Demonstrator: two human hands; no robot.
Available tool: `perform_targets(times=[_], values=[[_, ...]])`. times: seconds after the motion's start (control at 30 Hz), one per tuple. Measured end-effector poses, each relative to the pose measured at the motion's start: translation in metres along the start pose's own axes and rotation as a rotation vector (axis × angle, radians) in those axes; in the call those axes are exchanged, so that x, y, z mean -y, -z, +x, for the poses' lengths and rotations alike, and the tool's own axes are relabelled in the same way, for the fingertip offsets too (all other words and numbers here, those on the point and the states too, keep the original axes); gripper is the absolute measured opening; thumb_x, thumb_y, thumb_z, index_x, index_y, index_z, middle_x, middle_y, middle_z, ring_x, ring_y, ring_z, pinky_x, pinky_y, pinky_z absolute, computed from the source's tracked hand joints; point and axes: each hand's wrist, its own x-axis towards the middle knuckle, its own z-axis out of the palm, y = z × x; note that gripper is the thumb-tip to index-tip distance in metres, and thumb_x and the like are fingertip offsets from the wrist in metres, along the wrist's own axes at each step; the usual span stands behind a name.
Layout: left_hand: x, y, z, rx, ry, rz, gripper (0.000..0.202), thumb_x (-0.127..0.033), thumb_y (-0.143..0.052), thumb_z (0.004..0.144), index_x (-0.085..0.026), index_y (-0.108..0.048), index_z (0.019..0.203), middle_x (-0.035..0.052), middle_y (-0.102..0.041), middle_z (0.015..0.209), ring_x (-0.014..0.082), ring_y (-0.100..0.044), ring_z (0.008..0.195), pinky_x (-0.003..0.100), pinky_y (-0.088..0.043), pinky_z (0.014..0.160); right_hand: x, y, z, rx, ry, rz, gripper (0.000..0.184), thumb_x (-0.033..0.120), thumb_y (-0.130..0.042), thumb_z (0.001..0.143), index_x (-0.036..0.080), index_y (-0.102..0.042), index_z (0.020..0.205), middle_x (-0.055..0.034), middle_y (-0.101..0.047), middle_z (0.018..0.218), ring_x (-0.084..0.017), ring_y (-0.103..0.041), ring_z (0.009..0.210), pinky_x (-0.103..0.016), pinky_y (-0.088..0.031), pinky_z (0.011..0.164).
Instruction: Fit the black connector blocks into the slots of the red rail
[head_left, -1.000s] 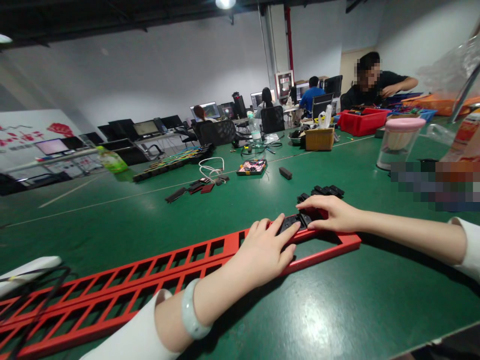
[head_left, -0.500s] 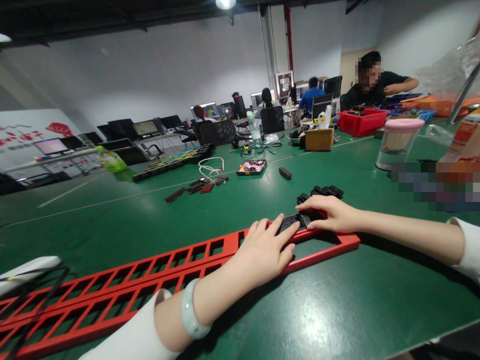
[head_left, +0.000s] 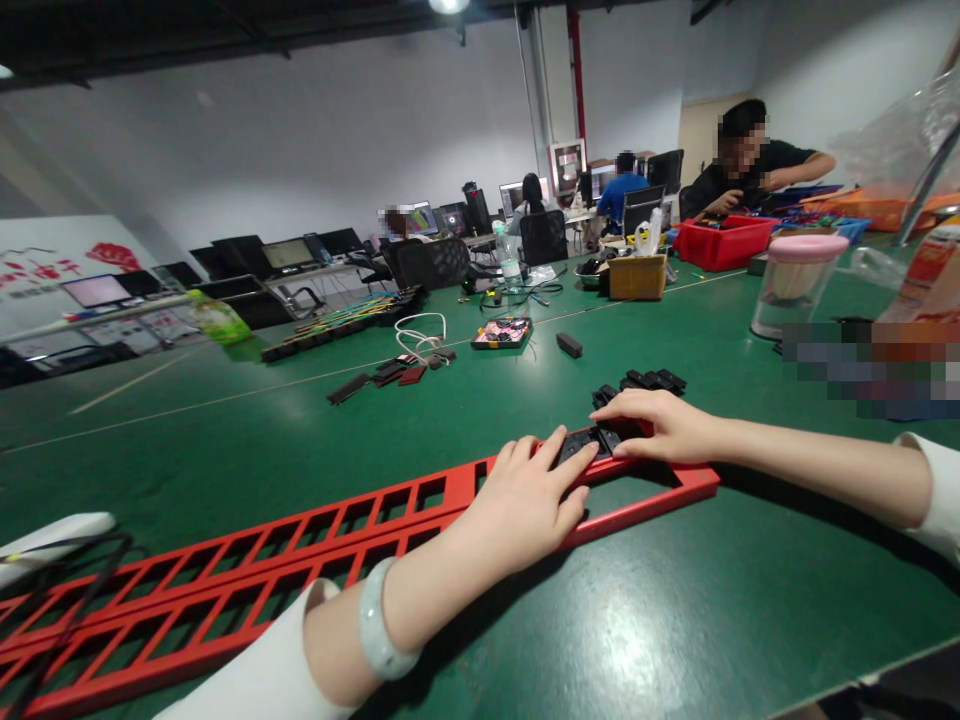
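While both arms stretch out over the green table (head_left: 675,620), the person's 2 hands meet at the far right end of a long red frame (head_left: 375,510), a ladder-like rail that lies flat on the table and runs off toward the lower left. The left hand (head_left: 525,500) rests palm down on the frame with its fingers extended and slightly apart, the fingertips pressing on the near end of a small black part (head_left: 589,442). A pale bracelet (head_left: 375,625) sits on that wrist, just ahead of a white sleeve. The right hand (head_left: 660,425) comes in from the right, palm down, its fingers curved over the other end of the same black part; from where I stand the thumb is hidden, so I cannot tell whether it grips the piece or only presses on it. The black part lies on top of the frame, between the 2 hands and touching both.

Just behind the right hand, a small heap of similar black parts (head_left: 645,382) lies on the table. Farther back sit a single black block (head_left: 569,344), a flat tray of coloured bits (head_left: 502,333) and a coiled white cable (head_left: 420,330). To the right stands a clear jar with a pink lid (head_left: 799,285). Beyond it are a cardboard box (head_left: 637,277) and a red bin (head_left: 724,243), where a person in a black shirt (head_left: 750,160) is bent over their own work. Others sit at screens along the far wall.
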Motion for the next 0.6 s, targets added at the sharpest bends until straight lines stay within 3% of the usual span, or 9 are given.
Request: perform_targets(times=[0.6], values=[[0.0, -0.0011, 0.0013, -0.003, 0.007, 0.008, 0.045, -0.039, -0.034, 0.089, -0.031, -0.034, 0.133, 0.01, -0.037, 0.137, 0.029, -0.043, 0.109, 0.049, -0.032, 0.09, 0.0052, 0.0033, 0.0024, 0.028, -0.006, -0.022, 0.043, 0.035, -0.06, 0.076, 0.018, -0.055, 0.116, -0.0092, -0.064, 0.1, -0.019, -0.058, 0.093, -0.034, -0.044, 0.084]])
